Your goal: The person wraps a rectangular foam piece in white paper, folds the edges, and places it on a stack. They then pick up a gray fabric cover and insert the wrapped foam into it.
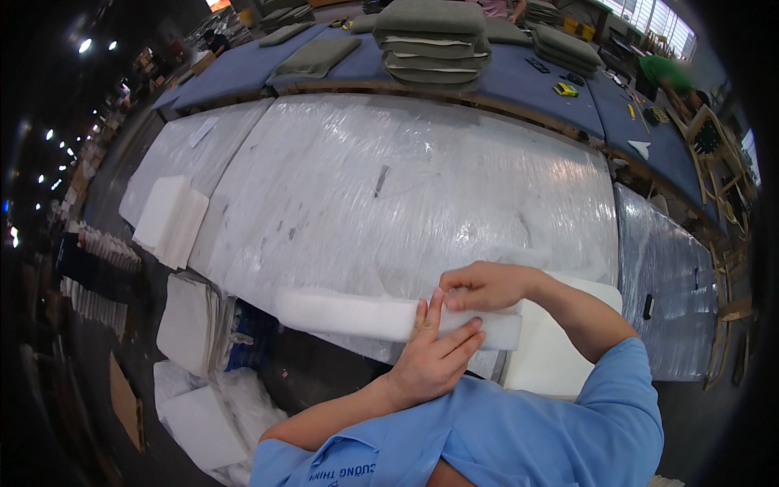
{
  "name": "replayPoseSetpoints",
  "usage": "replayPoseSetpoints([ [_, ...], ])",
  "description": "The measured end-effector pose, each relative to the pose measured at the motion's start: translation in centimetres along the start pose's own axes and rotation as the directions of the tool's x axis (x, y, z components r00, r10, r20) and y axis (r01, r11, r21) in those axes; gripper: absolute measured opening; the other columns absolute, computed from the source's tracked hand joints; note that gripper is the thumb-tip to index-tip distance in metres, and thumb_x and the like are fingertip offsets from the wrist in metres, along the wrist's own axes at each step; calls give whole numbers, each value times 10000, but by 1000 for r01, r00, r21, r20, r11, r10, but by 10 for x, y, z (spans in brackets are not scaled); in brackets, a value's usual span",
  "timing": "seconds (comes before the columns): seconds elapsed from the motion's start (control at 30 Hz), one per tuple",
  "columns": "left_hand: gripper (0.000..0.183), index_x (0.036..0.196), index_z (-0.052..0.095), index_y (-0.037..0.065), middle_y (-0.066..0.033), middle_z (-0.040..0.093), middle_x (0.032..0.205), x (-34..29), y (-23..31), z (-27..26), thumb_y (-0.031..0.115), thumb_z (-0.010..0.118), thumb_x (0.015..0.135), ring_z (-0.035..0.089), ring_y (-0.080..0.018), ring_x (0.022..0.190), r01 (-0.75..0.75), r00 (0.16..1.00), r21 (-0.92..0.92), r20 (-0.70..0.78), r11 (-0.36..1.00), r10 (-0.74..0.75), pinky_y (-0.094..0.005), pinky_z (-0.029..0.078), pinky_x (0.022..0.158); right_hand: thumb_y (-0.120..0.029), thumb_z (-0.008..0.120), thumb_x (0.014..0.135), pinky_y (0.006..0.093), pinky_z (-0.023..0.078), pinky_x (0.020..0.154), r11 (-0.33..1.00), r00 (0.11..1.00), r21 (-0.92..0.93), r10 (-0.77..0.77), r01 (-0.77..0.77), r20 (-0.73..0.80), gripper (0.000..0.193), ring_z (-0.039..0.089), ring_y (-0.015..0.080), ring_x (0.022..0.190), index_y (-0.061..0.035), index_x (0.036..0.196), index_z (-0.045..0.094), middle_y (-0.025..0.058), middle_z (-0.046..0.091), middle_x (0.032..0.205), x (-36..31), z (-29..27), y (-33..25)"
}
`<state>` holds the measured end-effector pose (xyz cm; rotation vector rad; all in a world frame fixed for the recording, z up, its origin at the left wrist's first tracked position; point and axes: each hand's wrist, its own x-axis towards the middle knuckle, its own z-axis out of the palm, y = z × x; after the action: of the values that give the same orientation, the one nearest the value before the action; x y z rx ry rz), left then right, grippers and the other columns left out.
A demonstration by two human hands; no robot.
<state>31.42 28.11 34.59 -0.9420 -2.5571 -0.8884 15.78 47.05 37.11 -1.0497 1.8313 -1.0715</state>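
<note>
In the head view, one white foam strip (pixel 377 318) lies along the near edge of the plastic-wrapped table (pixel 454 178), directly beneath and between the two hands. The left hand (pixel 436 355) reaches in from the near side, its fingers extended and spread apart across the strip, right of its middle. The right hand (pixel 480 286) is set at the strip's far edge, beside the left fingertips, with its fingers curled narrow; whether these pinch the foam cannot be told. Count of surrounding items: one cream slab (pixel 556 349) at the table's near right corner, partly under the right forearm; one pile of white sheets (pixel 166 217) by the near left corner; one stack of white pads (pixel 188 325) below that corner, off the table; one plastic-covered bundle (pixel 209 426) nearer the person. Beyond the far edge, the blue-topped tables (pixel 519 88) carry one tall stack of grey-green cushions (pixel 432 40) and, to its left, one flat grey-green cushion (pixel 316 58). The strip's long axis runs left to right, roughly parallel to the near edge; its rounded left end extends well past the left hand, and its squarer right end points toward the cream slab, sitting slightly nearer the person.
</note>
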Motion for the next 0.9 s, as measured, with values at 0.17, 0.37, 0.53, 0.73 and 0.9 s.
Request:
replayPoseSetpoints([
  [0.17,398,1267,756,117,-67,664,1439,2,3,3,88,726,871,326,-626,1492,-28,1000,-28,-10,999,27,-738,238,1212,-349,593,1082,376,483,733,982,982,13,187,-187,-10,301,578,172,793,-56,1054,656,57,667,839,4,16,55],
  [0.37,397,1280,752,113,-106,643,1465,-8,-8,-8,111,741,882,350,-561,1514,-62,997,-97,-61,993,57,-691,224,1244,-221,574,1102,290,434,662,941,947,269,259,-204,-190,257,490,81,694,-47,957,695,-20,634,766,27,7,35],
  [0.53,458,1356,692,37,-184,578,1531,-41,-27,-56,180,735,923,358,-529,1524,280,945,213,-233,936,-230,-668,156,1264,-298,592,1095,303,439,669,954,958,142,277,-265,-71,276,503,95,717,-51,1020,690,-6,604,764,26,3,38],
  [0.73,648,1510,530,-24,-268,473,1595,-47,-33,-57,241,729,953,345,-527,1526,424,901,234,-209,875,-381,-654,172,1254,-396,549,1096,377,477,738,999,998,-10,48,-49,-48,417,569,203,795,-32,929,665,113,641,816,81,17,-18],
  [0.9,787,1595,385,-27,-305,420,1615,-49,-47,-55,262,732,951,327,-532,1531,358,889,53,-324,932,-323,-651,220,1242,-409,529,1090,432,508,822,999,994,-35,37,-34,99,449,658,319,902,-3,949,661,213,683,901,114,30,3],
])
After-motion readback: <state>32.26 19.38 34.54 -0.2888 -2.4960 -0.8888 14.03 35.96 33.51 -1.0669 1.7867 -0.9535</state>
